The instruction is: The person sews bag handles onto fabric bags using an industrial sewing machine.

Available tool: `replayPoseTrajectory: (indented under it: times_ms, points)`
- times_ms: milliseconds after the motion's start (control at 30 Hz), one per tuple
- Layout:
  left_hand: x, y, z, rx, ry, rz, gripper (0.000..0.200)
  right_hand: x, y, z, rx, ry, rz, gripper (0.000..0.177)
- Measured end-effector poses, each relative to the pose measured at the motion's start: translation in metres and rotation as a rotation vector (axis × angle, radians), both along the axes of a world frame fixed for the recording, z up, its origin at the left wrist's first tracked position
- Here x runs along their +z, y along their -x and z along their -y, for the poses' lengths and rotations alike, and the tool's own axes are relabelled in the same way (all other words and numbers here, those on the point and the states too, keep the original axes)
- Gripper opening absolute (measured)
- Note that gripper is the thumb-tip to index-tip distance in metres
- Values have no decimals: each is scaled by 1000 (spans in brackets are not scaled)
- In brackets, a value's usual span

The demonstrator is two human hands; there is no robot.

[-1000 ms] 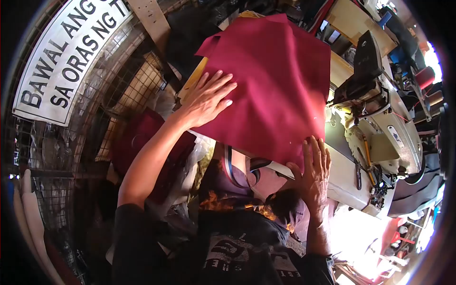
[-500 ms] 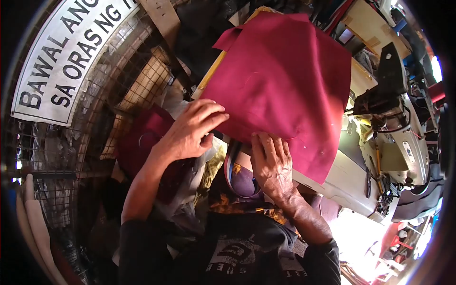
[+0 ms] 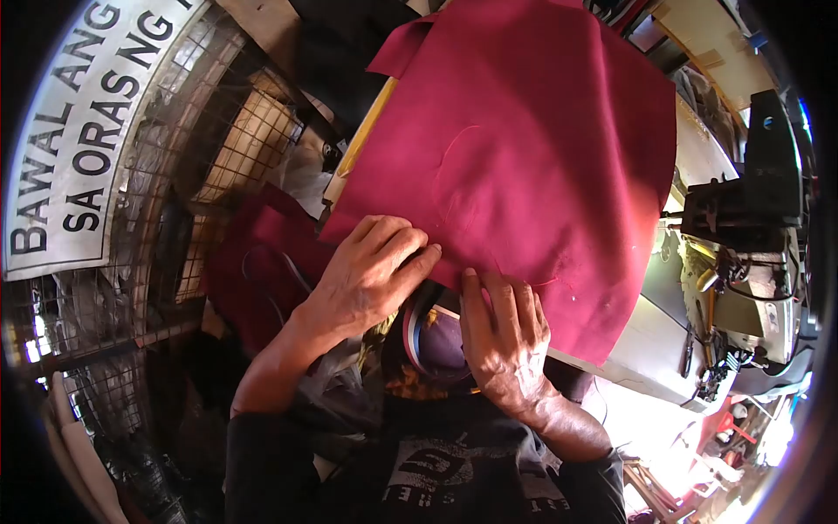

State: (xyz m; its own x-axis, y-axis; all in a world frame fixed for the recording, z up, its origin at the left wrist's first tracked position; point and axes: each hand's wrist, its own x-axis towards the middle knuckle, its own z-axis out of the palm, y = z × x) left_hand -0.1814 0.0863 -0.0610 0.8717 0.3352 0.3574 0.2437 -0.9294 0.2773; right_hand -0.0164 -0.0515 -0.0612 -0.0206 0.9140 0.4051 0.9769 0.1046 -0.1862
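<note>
A large maroon fabric sheet [image 3: 532, 175] lies spread over the work table, with loose thread on its surface. My left hand [image 3: 371, 271] has its fingers curled and pinched at the fabric's near edge, left of centre. Just to the right, my right hand [image 3: 506, 336] bends its fingers over that same edge; its thumb is hidden. The two hands are a short gap apart. Beyond the right side of the fabric stands a sewing machine [image 3: 742, 227].
More maroon fabric [image 3: 271, 262] hangs at my left beside clear plastic. A wire mesh partition [image 3: 175, 166] carries a white lettered sign [image 3: 83, 148]. The table's pale top [image 3: 650, 345] shows at the right, with a dark slim tool [image 3: 688, 351] near the machine.
My left fingers have closed onto the fabric's edge from a looser, more open pose. The fabric's near edge and my right hand sit slightly lower in view, and the head view has shifted.
</note>
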Motion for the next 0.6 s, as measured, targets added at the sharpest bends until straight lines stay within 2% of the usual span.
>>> replayPoseTrajectory:
  times_ms: [167, 267, 400, 533, 600]
  points:
    - [8, -8, -4, 55, 99, -12, 36, 5, -5, -9, -14, 20, -91, 33]
    - [19, -16, -8, 134, 262, -20, 32, 4, -15, -16, 34, 53, -131, 44]
    - [30, -30, -19, 156, 309, -166, 22, 17, -23, -27, 9, 195, -196, 49]
    - [36, -35, -33, 71, 369, -291, 21, 11, -31, -30, 159, 0, -72, 46]
    - [31, -34, -32, 82, 347, -249, 22, 8, -30, -28, 224, -16, 11, 43]
